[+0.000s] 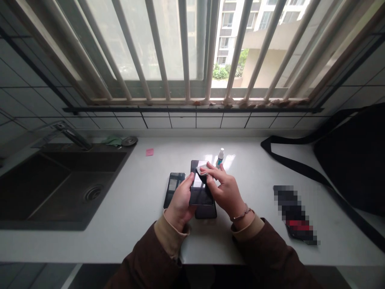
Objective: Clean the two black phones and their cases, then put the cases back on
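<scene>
My left hand (pixel 180 198) is closed around the left edge of a dark smartphone (pixel 197 196), its thumb along the side. The phone's glossy screen faces up and reflects the window. My right hand (pixel 227 190) presses a small cloth (pixel 202 171), pale on one side and dark on the other, against the upper part of the screen. A second phone (pixel 174 184) lies on the counter just left of my left hand. Beneath the held phone, a dark flat item (pixel 207 212) is partly covered, so its kind is unclear. Behind my right hand stands a small white bottle (pixel 221 155) with a blue label.
A pink paper square (pixel 149 152) lies on the white counter (pixel 129 204). To the left is a dark sink (pixel 36 192) with a faucet (pixel 72 134). A blurred-out dark item (pixel 293 212) and a black bag with a strap (pixel 355 160) lie right. A barred window rises behind.
</scene>
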`<state>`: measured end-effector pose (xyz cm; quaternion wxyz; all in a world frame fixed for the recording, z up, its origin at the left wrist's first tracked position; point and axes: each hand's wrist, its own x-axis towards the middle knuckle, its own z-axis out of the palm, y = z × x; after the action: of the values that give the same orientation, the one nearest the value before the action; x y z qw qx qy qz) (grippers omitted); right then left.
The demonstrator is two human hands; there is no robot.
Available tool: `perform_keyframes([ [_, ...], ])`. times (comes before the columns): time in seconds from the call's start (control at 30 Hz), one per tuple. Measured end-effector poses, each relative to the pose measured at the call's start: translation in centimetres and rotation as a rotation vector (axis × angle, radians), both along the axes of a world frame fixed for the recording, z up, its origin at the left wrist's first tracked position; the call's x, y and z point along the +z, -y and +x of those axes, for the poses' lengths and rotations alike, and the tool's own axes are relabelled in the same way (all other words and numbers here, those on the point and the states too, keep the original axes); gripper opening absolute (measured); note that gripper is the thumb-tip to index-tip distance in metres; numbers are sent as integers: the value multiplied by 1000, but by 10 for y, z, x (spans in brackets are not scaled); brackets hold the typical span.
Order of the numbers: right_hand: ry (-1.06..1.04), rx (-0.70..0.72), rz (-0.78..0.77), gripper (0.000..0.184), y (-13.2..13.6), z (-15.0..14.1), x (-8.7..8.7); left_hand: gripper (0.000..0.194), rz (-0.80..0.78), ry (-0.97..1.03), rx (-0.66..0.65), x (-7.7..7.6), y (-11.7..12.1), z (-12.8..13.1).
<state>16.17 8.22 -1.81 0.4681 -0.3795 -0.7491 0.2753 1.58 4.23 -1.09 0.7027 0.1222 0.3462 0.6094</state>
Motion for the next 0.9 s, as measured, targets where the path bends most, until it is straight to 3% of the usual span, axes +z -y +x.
perform_keyframes([
  [0.17, -43, 221, 6, 29, 6, -4, 2, 37, -68, 101, 140, 4, -6, -5],
  [0.33, -84, 396, 44, 34, 11, -4, 8, 48, -49, 149, 189, 3, -9, -9],
  [0.5, -137, 441, 35, 26, 18, -4, 14, 53, -81, 35, 261, 3, -11, -16],
  [0.57, -202, 436, -41, 24, 20, -5, 14, 53, -65, 13, 280, 5, -12, -18],
  [0.63, -334, 373, -199, 25, 19, -6, 10, 51, -46, 1, 290, 8, -13, -18],
  [0.73, -620, 96, -444, 29, 8, -3, 0, 46, -30, -9, 237, 13, -11, -17],
  [0.8, -812, -134, -523, 28, -4, 2, -6, 44, -36, -6, 145, 14, -8, -15],
  [0.9, -968, -301, -599, 22, -20, 9, -13, 42, -48, -22, -44, 15, -1, -13],
])
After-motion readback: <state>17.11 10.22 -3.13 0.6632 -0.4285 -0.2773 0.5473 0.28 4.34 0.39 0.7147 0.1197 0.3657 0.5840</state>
